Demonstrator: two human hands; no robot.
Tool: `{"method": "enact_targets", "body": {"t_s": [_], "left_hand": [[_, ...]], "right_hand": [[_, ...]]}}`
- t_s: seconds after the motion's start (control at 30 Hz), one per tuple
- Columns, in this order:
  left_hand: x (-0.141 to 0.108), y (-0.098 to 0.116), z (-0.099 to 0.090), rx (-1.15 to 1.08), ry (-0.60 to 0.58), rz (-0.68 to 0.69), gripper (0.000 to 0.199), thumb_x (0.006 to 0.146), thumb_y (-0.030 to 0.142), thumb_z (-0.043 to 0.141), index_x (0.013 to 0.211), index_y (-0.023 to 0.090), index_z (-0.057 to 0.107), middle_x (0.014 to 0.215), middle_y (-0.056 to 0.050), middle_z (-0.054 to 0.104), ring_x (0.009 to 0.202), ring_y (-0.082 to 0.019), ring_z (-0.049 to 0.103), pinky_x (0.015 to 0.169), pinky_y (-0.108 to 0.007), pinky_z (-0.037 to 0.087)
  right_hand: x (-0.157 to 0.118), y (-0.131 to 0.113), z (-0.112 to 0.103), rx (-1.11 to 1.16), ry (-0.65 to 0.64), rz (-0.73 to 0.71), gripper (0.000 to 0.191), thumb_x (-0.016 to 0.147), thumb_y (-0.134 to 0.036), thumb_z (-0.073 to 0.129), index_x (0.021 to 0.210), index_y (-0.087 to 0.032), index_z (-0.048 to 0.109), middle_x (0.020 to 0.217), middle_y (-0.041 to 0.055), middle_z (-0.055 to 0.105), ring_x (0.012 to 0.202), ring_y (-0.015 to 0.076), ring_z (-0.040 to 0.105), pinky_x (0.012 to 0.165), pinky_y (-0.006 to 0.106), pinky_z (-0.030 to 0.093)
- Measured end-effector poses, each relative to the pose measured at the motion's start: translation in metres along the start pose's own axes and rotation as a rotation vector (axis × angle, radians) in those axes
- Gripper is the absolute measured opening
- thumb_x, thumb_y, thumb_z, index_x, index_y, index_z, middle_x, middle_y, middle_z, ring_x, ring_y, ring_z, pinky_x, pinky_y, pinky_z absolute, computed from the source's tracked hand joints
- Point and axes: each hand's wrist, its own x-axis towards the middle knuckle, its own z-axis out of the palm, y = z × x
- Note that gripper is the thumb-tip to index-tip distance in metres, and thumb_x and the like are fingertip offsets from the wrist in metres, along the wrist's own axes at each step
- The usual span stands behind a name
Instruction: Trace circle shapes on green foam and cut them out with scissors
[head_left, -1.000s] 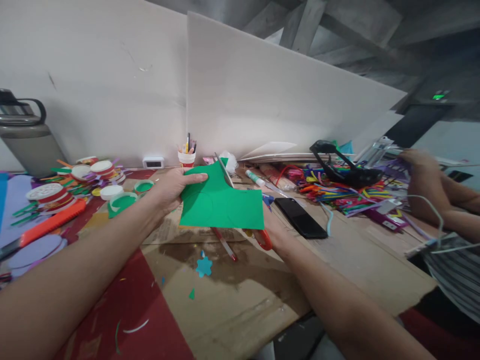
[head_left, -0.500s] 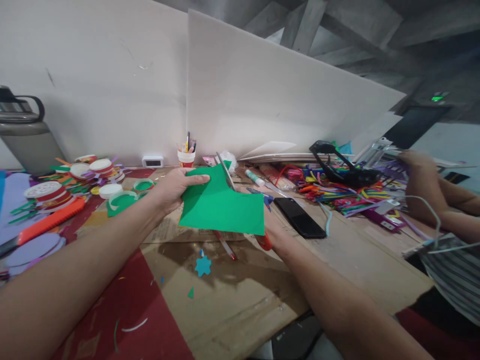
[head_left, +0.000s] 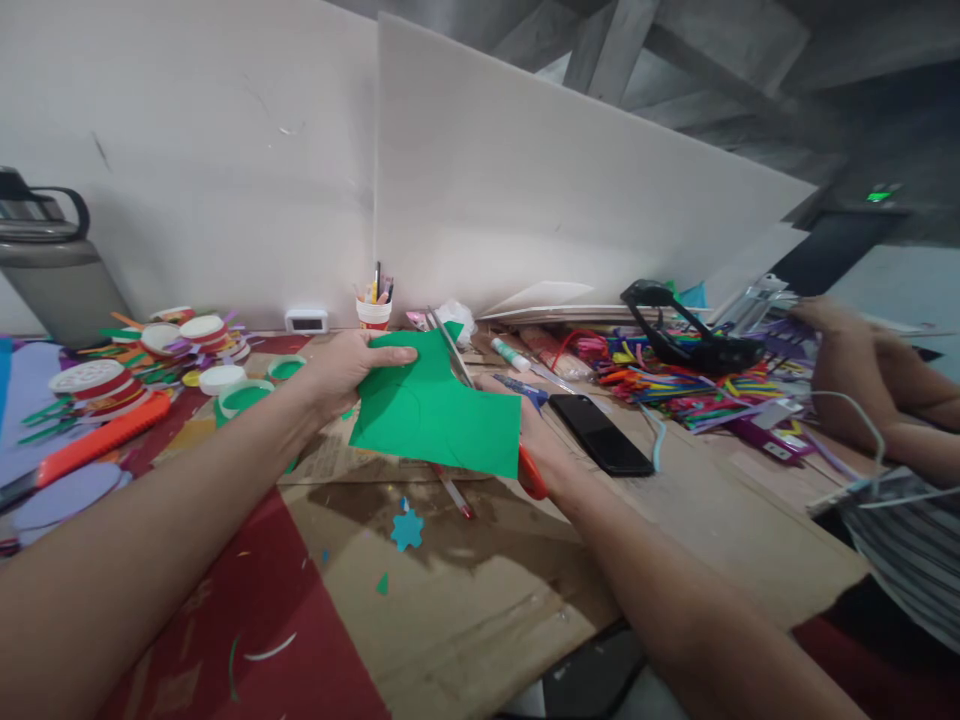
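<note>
My left hand point(head_left: 349, 368) pinches the upper left edge of a sheet of green paper point(head_left: 439, 418), thumb on top. The sheet is held above the table, and a curved notch runs along its upper right side. In my right hand point(head_left: 538, 445) is a pair of scissors point(head_left: 532, 474) with red handles; its fingers are partly hidden behind the paper. The scissor blades rise along the curved edge of the sheet. On the cardboard below lie a blue gear-shaped cutout point(head_left: 407, 530) and a small green scrap point(head_left: 383, 583).
A black phone point(head_left: 600, 434) lies right of my right hand. Behind it are colourful pipe cleaners point(head_left: 645, 385) and a black headset-like device point(head_left: 686, 335). Paper cups point(head_left: 94, 390), an orange cutter point(head_left: 105, 440) and a bottle point(head_left: 64, 285) stand left. Another person's arm point(head_left: 855, 390) is at far right.
The green paper has shifted slightly left and down, with my left hand moving a little left. The scissors have shifted slightly along the paper's curved edge.
</note>
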Motion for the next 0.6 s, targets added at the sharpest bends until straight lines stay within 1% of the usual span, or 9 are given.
{"method": "enact_targets", "body": {"t_s": [0.07, 0.17, 0.27, 0.33, 0.4, 0.47, 0.53, 0.6], "left_hand": [[0.0004, -0.0008, -0.0003, -0.011, -0.012, 0.003, 0.027, 0.059, 0.024, 0.084, 0.082, 0.015, 0.073, 0.084, -0.01, 0.075, 0.072, -0.021, 0.07, 0.07, -0.033, 0.058], [0.0016, -0.0033, -0.0007, -0.035, -0.033, 0.022, 0.026, 0.061, 0.024, 0.083, 0.083, 0.014, 0.073, 0.083, -0.009, 0.075, 0.071, -0.02, 0.07, 0.07, -0.031, 0.058], [0.002, -0.0051, -0.0004, -0.044, -0.028, 0.04, 0.027, 0.061, 0.023, 0.083, 0.084, 0.014, 0.072, 0.082, -0.009, 0.075, 0.07, -0.019, 0.07, 0.071, -0.031, 0.057], [0.0017, -0.0052, 0.0001, -0.046, -0.019, 0.045, 0.027, 0.061, 0.023, 0.083, 0.084, 0.013, 0.072, 0.082, -0.009, 0.075, 0.07, -0.019, 0.07, 0.072, -0.031, 0.057], [0.0011, -0.0047, 0.0006, -0.041, -0.018, 0.054, 0.028, 0.06, 0.024, 0.083, 0.083, 0.013, 0.072, 0.083, -0.009, 0.075, 0.071, -0.019, 0.07, 0.072, -0.032, 0.057], [0.0004, -0.0041, 0.001, -0.028, -0.022, 0.051, 0.027, 0.061, 0.024, 0.083, 0.083, 0.013, 0.071, 0.086, -0.01, 0.075, 0.074, -0.02, 0.07, 0.073, -0.032, 0.057], [0.0, -0.0036, 0.0012, -0.015, -0.024, 0.039, 0.028, 0.061, 0.024, 0.083, 0.084, 0.013, 0.071, 0.087, -0.011, 0.075, 0.075, -0.021, 0.07, 0.073, -0.033, 0.057], [-0.0003, -0.0034, 0.0012, -0.01, -0.018, 0.025, 0.03, 0.061, 0.024, 0.083, 0.086, 0.013, 0.072, 0.087, -0.011, 0.075, 0.074, -0.02, 0.069, 0.073, -0.033, 0.057]], "right_hand": [[0.0017, 0.0005, -0.0008, 0.033, -0.026, 0.011, 0.019, 0.071, -0.03, 0.066, 0.087, -0.023, 0.061, 0.09, 0.0022, 0.064, 0.08, 0.0168, 0.058, 0.065, 0.025, 0.049], [0.0037, -0.0006, 0.0008, 0.078, -0.035, 0.052, 0.019, 0.071, -0.032, 0.067, 0.086, -0.023, 0.058, 0.083, 0.0009, 0.062, 0.073, 0.0151, 0.055, 0.065, 0.025, 0.049], [0.0054, -0.0035, 0.0052, 0.135, -0.031, 0.07, 0.025, 0.071, -0.033, 0.065, 0.092, -0.022, 0.057, 0.083, 0.0006, 0.062, 0.072, 0.0151, 0.055, 0.067, 0.026, 0.05], [0.0071, -0.0049, 0.0079, 0.155, -0.019, 0.085, 0.025, 0.073, -0.036, 0.062, 0.091, -0.022, 0.055, 0.08, -0.0002, 0.06, 0.071, 0.0151, 0.054, 0.068, 0.027, 0.05], [0.0084, -0.0057, 0.0088, 0.149, 0.004, 0.098, 0.019, 0.073, -0.037, 0.061, 0.084, -0.023, 0.053, 0.073, -0.0018, 0.057, 0.067, 0.0141, 0.051, 0.065, 0.026, 0.049], [0.0081, -0.006, 0.0076, 0.112, 0.013, 0.094, 0.017, 0.072, -0.032, 0.065, 0.079, -0.022, 0.053, 0.07, -0.0022, 0.055, 0.066, 0.0137, 0.048, 0.061, 0.025, 0.047], [0.006, -0.0056, 0.0051, 0.073, 0.011, 0.078, 0.015, 0.072, -0.027, 0.067, 0.079, -0.022, 0.055, 0.071, -0.002, 0.056, 0.067, 0.0138, 0.047, 0.059, 0.024, 0.044], [0.0034, -0.0042, 0.0026, 0.044, -0.004, 0.063, 0.014, 0.073, -0.027, 0.067, 0.082, -0.022, 0.057, 0.074, -0.002, 0.057, 0.066, 0.0134, 0.047, 0.058, 0.024, 0.043]]}}
